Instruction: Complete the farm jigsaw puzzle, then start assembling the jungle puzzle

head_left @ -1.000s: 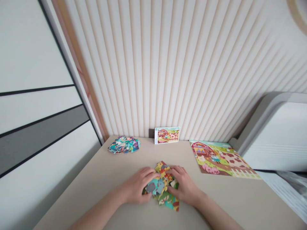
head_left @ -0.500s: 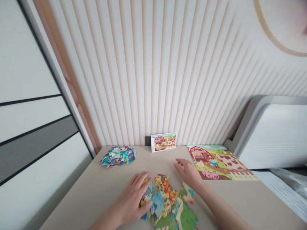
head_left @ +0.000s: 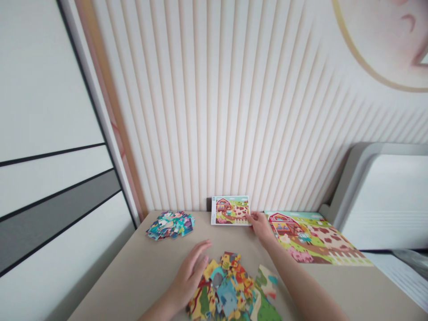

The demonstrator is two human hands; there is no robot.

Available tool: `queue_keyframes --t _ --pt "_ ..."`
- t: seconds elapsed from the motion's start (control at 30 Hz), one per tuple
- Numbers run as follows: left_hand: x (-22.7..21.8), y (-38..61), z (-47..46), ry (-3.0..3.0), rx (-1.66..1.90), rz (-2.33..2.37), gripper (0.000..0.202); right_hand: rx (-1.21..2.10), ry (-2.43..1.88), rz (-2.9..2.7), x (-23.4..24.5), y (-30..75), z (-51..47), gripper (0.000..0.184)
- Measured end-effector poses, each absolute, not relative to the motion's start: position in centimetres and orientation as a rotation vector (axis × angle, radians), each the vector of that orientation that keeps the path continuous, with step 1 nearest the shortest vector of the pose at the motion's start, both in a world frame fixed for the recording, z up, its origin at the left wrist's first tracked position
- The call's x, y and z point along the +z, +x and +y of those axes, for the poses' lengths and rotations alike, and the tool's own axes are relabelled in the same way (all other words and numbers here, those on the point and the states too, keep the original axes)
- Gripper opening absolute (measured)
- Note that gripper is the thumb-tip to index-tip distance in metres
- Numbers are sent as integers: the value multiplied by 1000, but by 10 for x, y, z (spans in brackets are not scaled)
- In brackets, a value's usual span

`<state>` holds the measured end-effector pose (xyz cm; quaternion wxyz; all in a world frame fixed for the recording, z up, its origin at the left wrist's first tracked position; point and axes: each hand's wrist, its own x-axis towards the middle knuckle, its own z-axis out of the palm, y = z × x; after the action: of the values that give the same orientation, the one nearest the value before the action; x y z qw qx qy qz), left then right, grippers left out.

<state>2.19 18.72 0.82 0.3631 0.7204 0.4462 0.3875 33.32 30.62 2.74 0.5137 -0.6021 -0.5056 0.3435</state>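
At the back of the table, a small farm picture card (head_left: 227, 210) with a barn and a spotted cow leans near the wall. My right hand (head_left: 261, 226) pinches its lower right edge between thumb and fingers. A heap of jigsaw pieces (head_left: 228, 292) in yellow, green, blue and red lies at the near middle. My left hand (head_left: 189, 277) is at the heap's left side, fingers stretched and slightly apart, holding nothing. Right of my right hand lies a large flat farm puzzle picture (head_left: 316, 240) with the same scene as the card.
A second heap of teal and purple jigsaw pieces (head_left: 171, 225) is at the table's back left. A ribbed wall (head_left: 214, 111) rises behind the table (head_left: 133, 276). A white cabinet (head_left: 56, 232) stands left; a grey-white padded panel (head_left: 391, 196) stands right.
My right hand has moved back and taken hold of the card, which now tilts more. My left hand has come off the heap to its left side. The view has shifted slightly.
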Motion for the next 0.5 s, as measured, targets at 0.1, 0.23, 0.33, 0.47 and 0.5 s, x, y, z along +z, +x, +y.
queue_keyframes --t 0.1,0.23,0.33,0.47,0.5 --pt "2 18 195 1731 1058 1155 55 926 -1347 -1119 21 339 260 52" --pt "5 18 193 1608 1053 1088 61 980 -1132 -1056 18 338 208 46" --pt "12 20 190 1570 1058 1016 58 922 -987 -1158 21 330 192 39" --pt "19 23 193 1492 1232 933 62 894 -957 -1248 23 326 191 40" --pt "19 23 194 1468 1271 904 63 876 -963 -1268 22 327 192 41"
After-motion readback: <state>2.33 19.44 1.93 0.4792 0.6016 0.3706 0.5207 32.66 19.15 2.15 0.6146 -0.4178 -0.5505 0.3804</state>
